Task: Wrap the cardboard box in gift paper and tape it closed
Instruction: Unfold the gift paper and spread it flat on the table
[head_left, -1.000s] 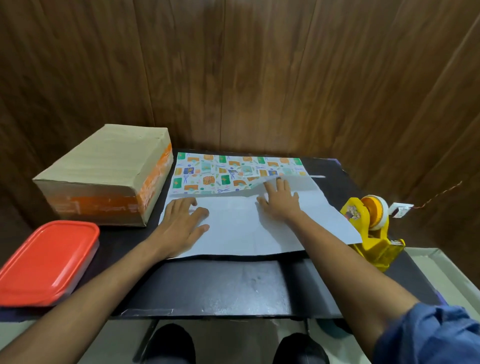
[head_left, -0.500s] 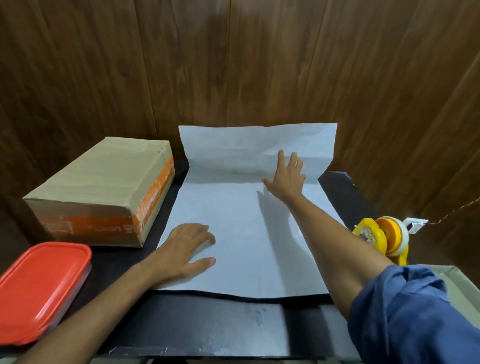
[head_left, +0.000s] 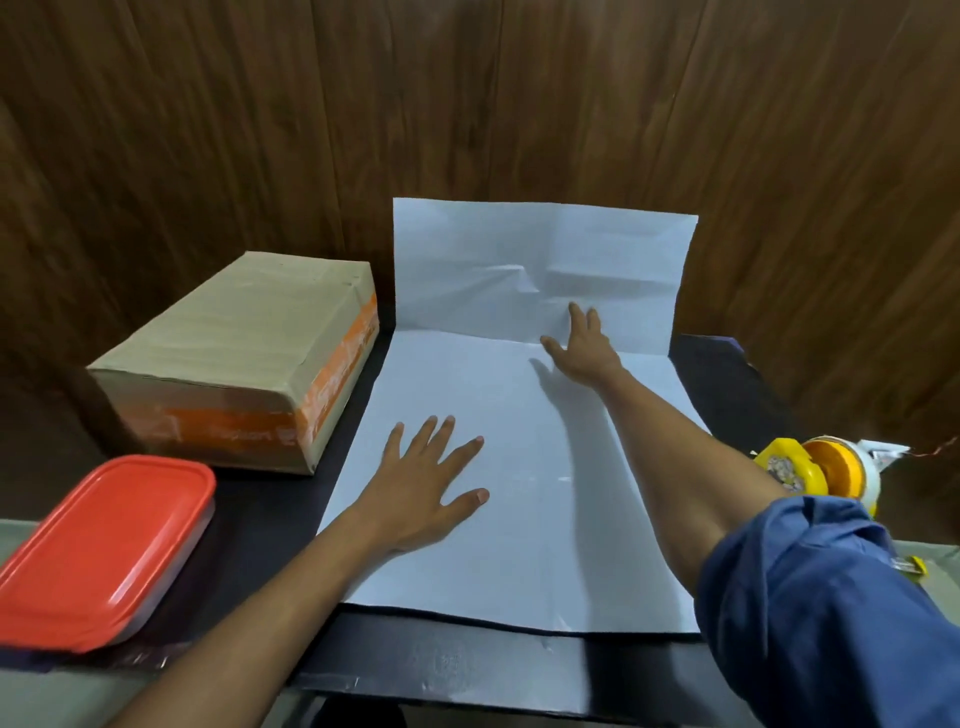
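The gift paper (head_left: 524, 545) lies unfolded on the black table, white side up, its far part standing up against the wooden wall. My left hand (head_left: 423, 486) lies flat with spread fingers on the paper's near left part. My right hand (head_left: 584, 348) presses flat with straight fingers at the crease where the paper bends up the wall. The cardboard box (head_left: 244, 353), brown with orange tape, sits to the left of the paper, touched by neither hand. A yellow tape dispenser (head_left: 810, 470) stands at the right, partly hidden behind my blue sleeve.
A container with a red lid (head_left: 104, 540) sits at the near left corner. The black table (head_left: 467, 670) ends close in front of me. The wooden wall (head_left: 467, 104) stands right behind the table.
The folded paper, printed side showing, has been flipped open to white side up. My right hand moved far back to the wall crease. My left hand slid rightward and spread flat.
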